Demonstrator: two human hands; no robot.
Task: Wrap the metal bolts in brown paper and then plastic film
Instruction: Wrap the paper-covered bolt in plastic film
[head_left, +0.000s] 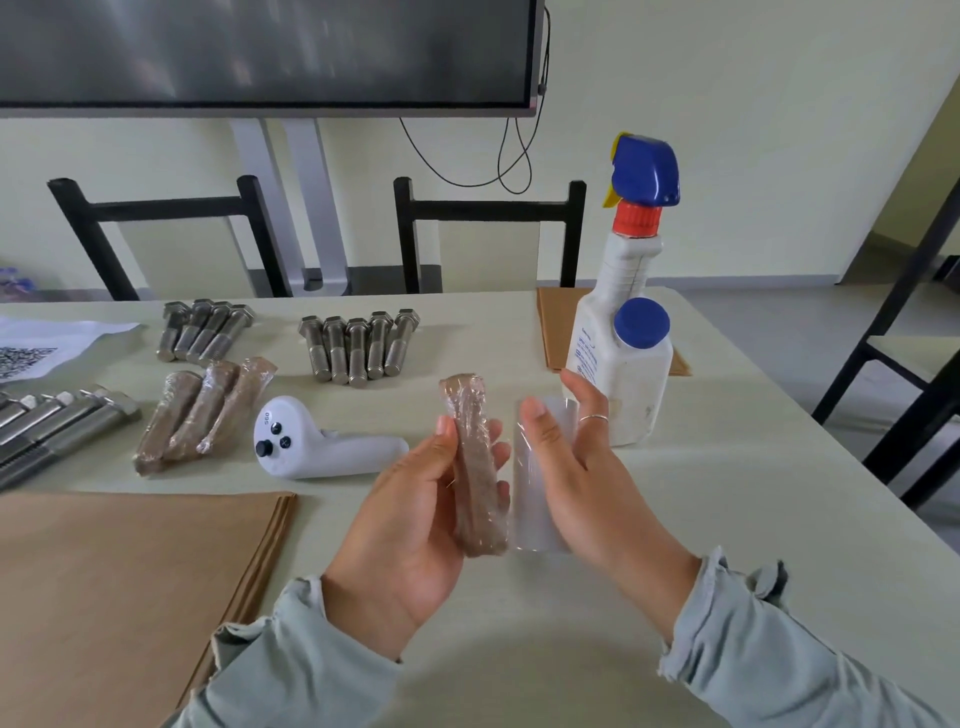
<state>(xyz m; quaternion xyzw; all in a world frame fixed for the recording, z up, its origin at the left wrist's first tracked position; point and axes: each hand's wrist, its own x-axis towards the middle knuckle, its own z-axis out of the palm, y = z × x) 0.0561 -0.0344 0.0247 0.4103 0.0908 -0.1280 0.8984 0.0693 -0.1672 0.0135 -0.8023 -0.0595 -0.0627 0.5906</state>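
Now left hand (410, 519) grips wrapped bolt (475, 467); right hand (582, 467) holds film roll (535, 499).

the white handheld controller (322, 447), left of centre in the frame, bears the small number "560" beside its dark buttons. the white spray bottle (621, 358), at right of centre, carries blue print too small to read. the paper sheet (47, 345) at the left edge shows a qr-like pattern, not legible text.

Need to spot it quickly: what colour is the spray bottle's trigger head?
Blue, on the spray bottle; head view.
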